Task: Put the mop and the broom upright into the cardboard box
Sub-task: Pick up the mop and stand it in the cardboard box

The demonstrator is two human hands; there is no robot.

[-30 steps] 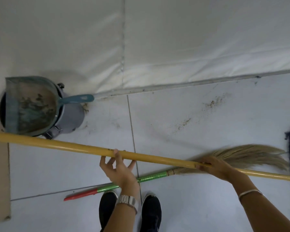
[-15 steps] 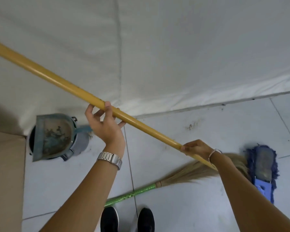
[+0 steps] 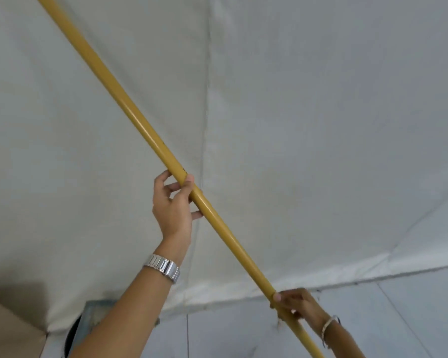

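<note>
The mop's long yellow handle [image 3: 130,112] runs steeply from the top left down to the bottom right of the head view. My left hand [image 3: 173,205] grips it at mid-length, fingers wrapped around the pole. My right hand [image 3: 295,306] holds it lower down near the bottom right. The mop's head is out of view, and so is the broom. A corner of the cardboard box [image 3: 8,329] shows at the bottom left.
A white padded wall [image 3: 321,125] fills most of the view. A blue dustpan [image 3: 93,316] on a bin peeks out behind my left forearm. Grey floor tiles [image 3: 398,319] show at the bottom right.
The handle has swung from nearly level to steeply raised. Both hands rose with it, and the view tilted up, so the broom and mop head left the frame.
</note>
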